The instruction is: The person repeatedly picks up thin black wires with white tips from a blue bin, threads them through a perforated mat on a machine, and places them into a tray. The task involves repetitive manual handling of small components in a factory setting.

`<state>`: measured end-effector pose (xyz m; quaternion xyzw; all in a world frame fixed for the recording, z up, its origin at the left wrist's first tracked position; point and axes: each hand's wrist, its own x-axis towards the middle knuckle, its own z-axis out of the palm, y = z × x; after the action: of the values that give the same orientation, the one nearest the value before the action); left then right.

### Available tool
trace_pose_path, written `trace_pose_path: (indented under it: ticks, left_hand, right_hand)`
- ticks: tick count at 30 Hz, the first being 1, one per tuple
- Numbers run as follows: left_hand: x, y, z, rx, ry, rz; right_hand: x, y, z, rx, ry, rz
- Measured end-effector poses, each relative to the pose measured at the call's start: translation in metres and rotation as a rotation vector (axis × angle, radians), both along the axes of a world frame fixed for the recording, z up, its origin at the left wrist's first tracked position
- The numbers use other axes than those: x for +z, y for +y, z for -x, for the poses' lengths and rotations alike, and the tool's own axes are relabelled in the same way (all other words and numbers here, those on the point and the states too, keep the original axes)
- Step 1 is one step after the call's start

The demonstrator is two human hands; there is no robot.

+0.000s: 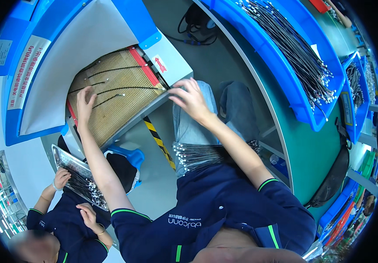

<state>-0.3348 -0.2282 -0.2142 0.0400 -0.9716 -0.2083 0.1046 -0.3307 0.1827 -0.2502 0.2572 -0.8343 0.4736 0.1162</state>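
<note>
A tan mesh conveyor belt (132, 72) with red edge strips runs into a machine, with several thin black cables lying across it. Over its left part is my left hand (85, 105), fingers bent and apart, near one end of a long black cable (129, 88). The cable's other end reaches the right edge strip, close to the fingertips of my right hand (192, 98). That hand hovers by the belt's edge with its fingers spread; I see nothing held in it. Across my lap rests a bundle of black cables (202, 156) with white end connectors, partly beneath my right forearm.
A blue-and-white machine hood (83, 33) covers the belt's far side. At left a co-worker's hand (62, 178) is at a metal tray (61, 153) of cables. A blue bin (281, 65) of black cables stands on the green table (303, 153) at right. A blue stool (134, 155) stands below the belt.
</note>
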Motion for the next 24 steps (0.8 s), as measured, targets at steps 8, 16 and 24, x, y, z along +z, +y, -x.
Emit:
trace_pose_path:
  ticks: [8,16,24]
  left_hand:
    - [0.030,0.175,-0.077,-0.096,0.000,-0.238]
    - [-0.005,0.281,-0.127,-0.311,-0.401,-0.542]
    - [-0.023,0.285,-0.149,-0.399,-0.544,-0.467]
  right_hand:
    - [-0.013,0.136,-0.093,0.413,-0.663,-0.389]
    - [-0.012,0.149,-0.122,0.333,-0.749,-0.335]
    - [-0.014,0.158,-0.122,0.284,-0.680,-0.017]
